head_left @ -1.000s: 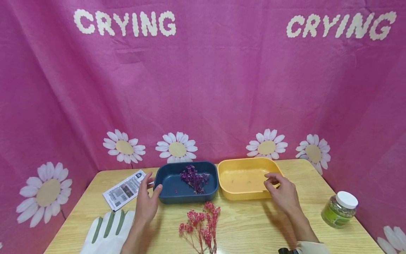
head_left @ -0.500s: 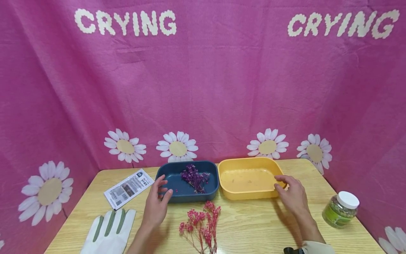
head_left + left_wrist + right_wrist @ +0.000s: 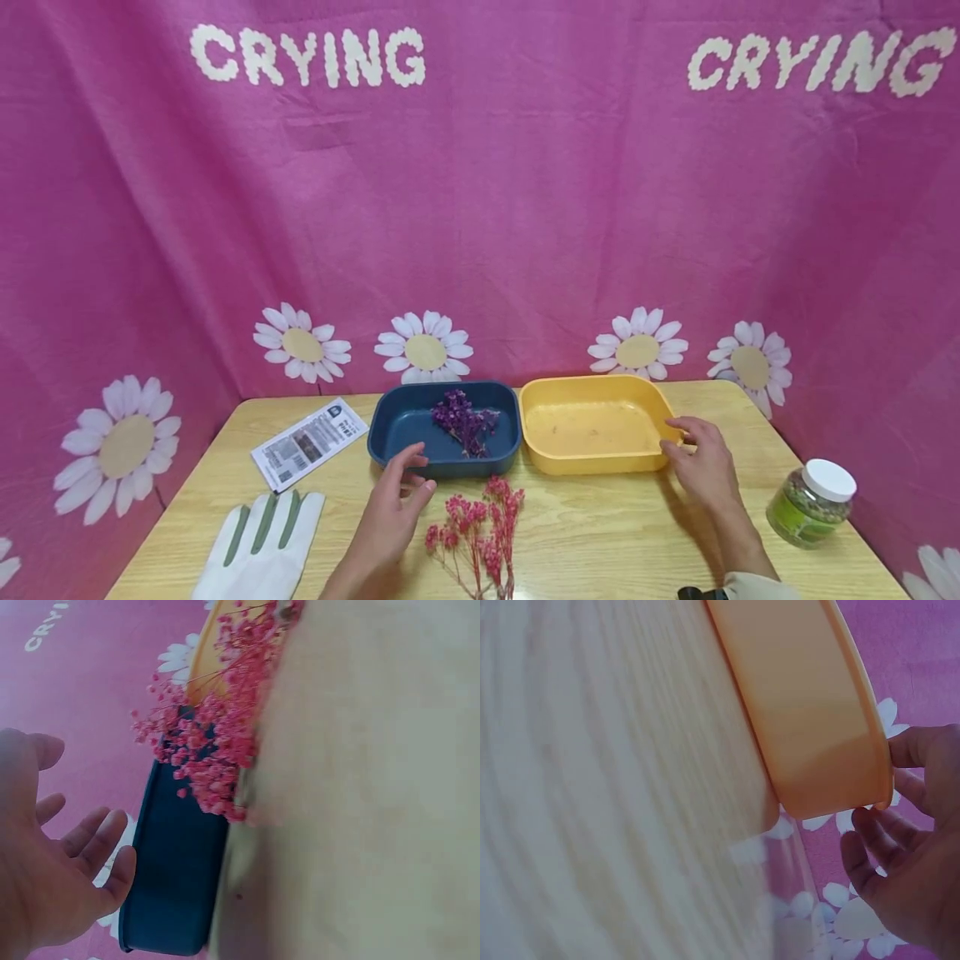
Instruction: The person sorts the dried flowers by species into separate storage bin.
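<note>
My left hand (image 3: 388, 510) hovers in front of the navy blue tray (image 3: 382, 463), its fingers spread and loosely bent around nothing. The left wrist view shows that hand (image 3: 60, 862) apart from the tray's wall. A bunch of purple dried flowers (image 3: 467, 423) lies inside the blue tray. Over at the right end of the yellow tray (image 3: 600, 463), my right hand (image 3: 705, 467) holds the rim near the front corner. In the right wrist view, thumb and fingers sit on either side of the yellow rim (image 3: 881, 765). Pink dried flowers (image 3: 483, 521) lie on the table between the hands.
A white glove with green stripes (image 3: 258, 546) lies at the front left, below a printed white packet (image 3: 309, 443). At the right stands a jar with a white lid (image 3: 812, 504). A pink curtain (image 3: 480, 208) hangs behind the wooden table (image 3: 592, 533).
My left hand has come away from the blue tray's left end, moving right and toward me. My right hand has shifted right onto the yellow tray's rim. Both trays stay in place.
</note>
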`<state>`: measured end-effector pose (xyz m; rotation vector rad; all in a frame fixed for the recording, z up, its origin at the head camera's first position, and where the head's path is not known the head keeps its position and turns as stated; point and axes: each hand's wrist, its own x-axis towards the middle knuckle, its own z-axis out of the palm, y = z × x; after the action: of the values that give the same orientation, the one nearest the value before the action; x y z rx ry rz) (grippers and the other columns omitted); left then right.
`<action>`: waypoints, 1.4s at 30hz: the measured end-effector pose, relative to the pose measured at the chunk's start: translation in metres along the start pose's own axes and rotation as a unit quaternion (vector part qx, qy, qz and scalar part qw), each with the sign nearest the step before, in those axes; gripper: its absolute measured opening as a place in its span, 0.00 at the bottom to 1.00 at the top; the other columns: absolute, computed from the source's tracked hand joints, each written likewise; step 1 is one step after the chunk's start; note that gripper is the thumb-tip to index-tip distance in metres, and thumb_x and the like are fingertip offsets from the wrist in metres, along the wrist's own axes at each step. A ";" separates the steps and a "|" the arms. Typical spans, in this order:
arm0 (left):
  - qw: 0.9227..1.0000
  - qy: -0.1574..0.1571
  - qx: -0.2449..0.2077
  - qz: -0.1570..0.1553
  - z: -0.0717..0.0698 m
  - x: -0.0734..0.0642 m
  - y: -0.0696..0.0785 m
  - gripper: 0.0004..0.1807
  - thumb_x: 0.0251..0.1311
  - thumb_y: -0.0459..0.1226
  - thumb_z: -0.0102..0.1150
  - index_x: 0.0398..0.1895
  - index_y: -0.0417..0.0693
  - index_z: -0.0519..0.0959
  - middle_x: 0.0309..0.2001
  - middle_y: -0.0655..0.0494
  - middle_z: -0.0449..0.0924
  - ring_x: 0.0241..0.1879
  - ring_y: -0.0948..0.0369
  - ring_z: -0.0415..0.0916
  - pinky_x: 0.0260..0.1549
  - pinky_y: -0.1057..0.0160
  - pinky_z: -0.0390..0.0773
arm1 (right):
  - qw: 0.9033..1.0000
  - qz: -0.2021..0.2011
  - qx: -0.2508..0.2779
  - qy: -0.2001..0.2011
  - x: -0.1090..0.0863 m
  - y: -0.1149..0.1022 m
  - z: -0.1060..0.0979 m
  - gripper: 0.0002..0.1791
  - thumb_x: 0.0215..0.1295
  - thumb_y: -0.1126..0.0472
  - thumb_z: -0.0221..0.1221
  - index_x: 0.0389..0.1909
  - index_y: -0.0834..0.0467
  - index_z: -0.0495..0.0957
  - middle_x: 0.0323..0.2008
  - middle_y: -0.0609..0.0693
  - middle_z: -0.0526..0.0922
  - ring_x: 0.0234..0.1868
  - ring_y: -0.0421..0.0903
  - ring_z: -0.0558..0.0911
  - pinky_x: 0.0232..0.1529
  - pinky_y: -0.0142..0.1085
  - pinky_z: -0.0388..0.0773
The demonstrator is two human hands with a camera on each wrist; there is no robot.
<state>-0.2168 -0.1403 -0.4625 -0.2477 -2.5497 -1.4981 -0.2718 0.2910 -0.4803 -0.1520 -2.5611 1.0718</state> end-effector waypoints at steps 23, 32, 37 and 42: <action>0.963 -0.129 0.199 -0.129 0.015 -0.031 0.005 0.25 0.58 0.53 0.62 0.53 0.50 0.71 0.31 0.58 0.70 0.28 0.61 0.66 0.26 0.58 0.65 | 0.992 0.088 0.032 -0.083 -0.002 0.006 -0.001 0.32 0.71 0.47 0.50 0.70 0.57 0.60 0.64 0.65 0.67 0.61 0.61 0.73 0.58 0.49 0.67; 0.939 -0.094 0.307 -0.127 0.026 -0.040 0.025 0.23 0.52 0.55 0.64 0.48 0.57 0.75 0.33 0.57 0.67 0.31 0.59 0.64 0.30 0.52 0.64 | 0.993 0.085 0.029 -0.083 -0.002 0.005 -0.003 0.31 0.71 0.47 0.50 0.70 0.56 0.60 0.64 0.65 0.69 0.60 0.60 0.74 0.56 0.49 0.67; 0.934 -0.146 0.308 -0.110 0.032 -0.042 0.025 0.20 0.54 0.59 0.60 0.40 0.56 0.75 0.27 0.59 0.68 0.28 0.59 0.66 0.27 0.52 0.64 | 0.993 0.082 0.027 -0.085 -0.002 0.005 -0.003 0.31 0.71 0.47 0.50 0.70 0.56 0.60 0.64 0.65 0.68 0.61 0.60 0.73 0.57 0.50 0.67; 0.928 -0.179 0.307 -0.114 0.040 -0.041 0.023 0.21 0.54 0.62 0.56 0.26 0.57 0.70 0.21 0.60 0.68 0.23 0.59 0.66 0.26 0.53 0.62 | 0.992 0.085 0.027 -0.087 -0.004 0.005 -0.004 0.32 0.71 0.46 0.50 0.70 0.56 0.60 0.64 0.65 0.68 0.61 0.60 0.74 0.57 0.51 0.66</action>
<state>-0.1741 -0.0962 -0.4718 -0.1443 -3.2801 -0.6703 -0.2672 0.2964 -0.4829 -0.2777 -2.7085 1.2671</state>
